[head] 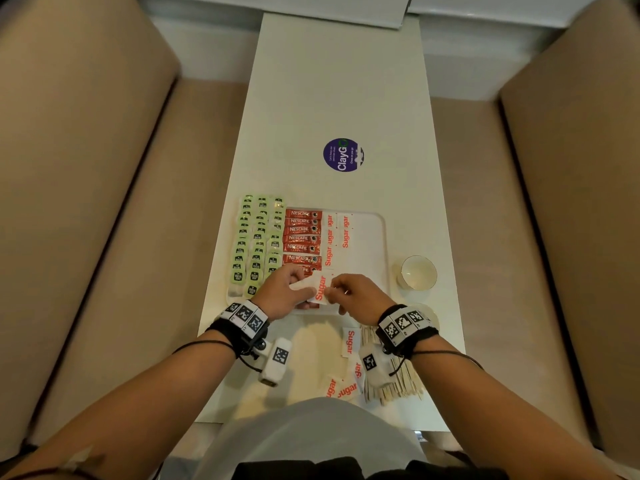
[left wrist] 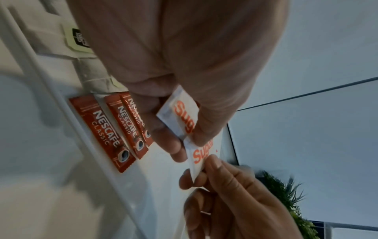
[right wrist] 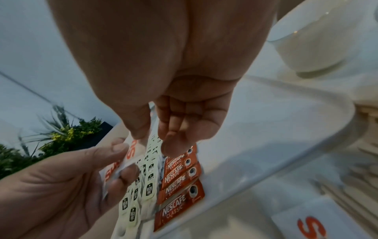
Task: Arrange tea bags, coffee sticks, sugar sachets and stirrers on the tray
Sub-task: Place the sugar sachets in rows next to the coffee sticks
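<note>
Both hands are working at the tray's 6 o'clock edge: left hand is pinching a sachet strip, right hand is pinching its other end.

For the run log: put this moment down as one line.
step: splitting joined sugar sachets over tray | left hand: pinches one | right hand: pinches next | stirrers: on table
</note>
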Motion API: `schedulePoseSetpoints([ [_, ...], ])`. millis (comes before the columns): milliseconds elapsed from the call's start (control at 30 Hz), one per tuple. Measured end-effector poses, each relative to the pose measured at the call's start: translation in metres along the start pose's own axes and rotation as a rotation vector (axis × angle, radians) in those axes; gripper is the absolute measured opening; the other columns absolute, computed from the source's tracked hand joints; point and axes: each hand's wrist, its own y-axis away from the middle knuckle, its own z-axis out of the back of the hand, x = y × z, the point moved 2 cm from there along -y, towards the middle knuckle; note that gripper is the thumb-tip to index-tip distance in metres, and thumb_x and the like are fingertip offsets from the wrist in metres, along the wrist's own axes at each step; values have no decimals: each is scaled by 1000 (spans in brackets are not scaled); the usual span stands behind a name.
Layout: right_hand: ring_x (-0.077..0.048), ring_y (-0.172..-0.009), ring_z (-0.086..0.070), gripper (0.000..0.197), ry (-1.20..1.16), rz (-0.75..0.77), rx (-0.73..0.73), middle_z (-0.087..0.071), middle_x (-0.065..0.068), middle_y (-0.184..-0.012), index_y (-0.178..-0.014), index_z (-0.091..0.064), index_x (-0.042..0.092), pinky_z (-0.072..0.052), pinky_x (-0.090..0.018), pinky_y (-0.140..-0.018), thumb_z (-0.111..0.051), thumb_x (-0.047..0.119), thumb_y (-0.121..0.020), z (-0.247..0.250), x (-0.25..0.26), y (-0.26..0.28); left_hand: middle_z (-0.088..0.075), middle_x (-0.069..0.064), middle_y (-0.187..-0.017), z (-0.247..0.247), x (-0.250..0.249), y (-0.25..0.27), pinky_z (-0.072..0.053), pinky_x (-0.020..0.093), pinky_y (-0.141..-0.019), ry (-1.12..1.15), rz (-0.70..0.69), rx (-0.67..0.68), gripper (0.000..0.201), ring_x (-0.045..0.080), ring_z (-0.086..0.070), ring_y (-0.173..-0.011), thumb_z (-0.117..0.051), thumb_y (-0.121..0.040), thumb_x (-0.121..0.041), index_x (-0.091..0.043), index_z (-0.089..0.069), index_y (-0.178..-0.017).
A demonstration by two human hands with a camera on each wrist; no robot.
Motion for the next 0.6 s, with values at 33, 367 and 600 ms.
schedulePoseSetpoints([
  [33,-8,-68,-69,25,-20,2,5,-72,6,-84,-89,-67,21,-50,-25,-66,-57,40,-101,-1,-2,-1,-68,20,-110,-1,0,-2,-63,40,-70,14,-4,-14,28,34,-75,-81,-72,-88,2,-9,-46,-92],
  [367,-12,-68,-68,24,-141,-53,-79,-70,1,-90,-95,-67,13,-52,-27,-70,-56,33,-103,5,-17,-18,-71,16,-109,-12,-5,-24,-62,42,-73,39,19,-70,19,31,-74,-79,-66,-92,-1,-12,-52,-99],
  [600,-17,-74,-66,20,-113,-157,-174,-67,2,-88,-89,-62,19,-49,-24,-68,-54,28,-104,32,-28,-45,-70,10,-86,-15,-13,-33,-60,31,-64,-78,40,-98,18,15,-64,-59,-56,-97,-7,-20,-68,-99],
])
